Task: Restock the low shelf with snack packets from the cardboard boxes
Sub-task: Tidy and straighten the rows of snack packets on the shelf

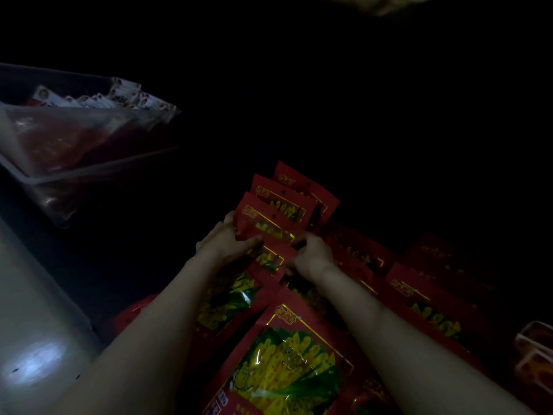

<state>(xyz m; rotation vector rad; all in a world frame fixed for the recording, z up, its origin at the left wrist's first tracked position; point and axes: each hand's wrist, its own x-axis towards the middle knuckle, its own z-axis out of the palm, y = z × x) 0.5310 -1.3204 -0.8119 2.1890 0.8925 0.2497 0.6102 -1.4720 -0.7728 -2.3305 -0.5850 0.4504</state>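
Observation:
The scene is very dark. Red snack packets with yellow and green print lie overlapped in a row running away from me. My left hand point(228, 239) grips the left edge of a fanned bunch of red packets point(281, 205), thumb on top. My right hand point(312, 254) holds the same bunch at its right lower side, fingers curled on it. A large red packet point(287, 363) lies closest to me between my forearms. More red packets point(425, 310) lie in a second row on the right. The shelf surface under them is lost in darkness.
At the left stands a clear plastic bin point(59, 175) holding small white-topped sachets point(125, 95) and reddish contents. Pale floor point(33, 339) shows at the lower left. Clear-wrapped orange packs point(535, 351) sit at the right edge. Everything beyond the packets is black.

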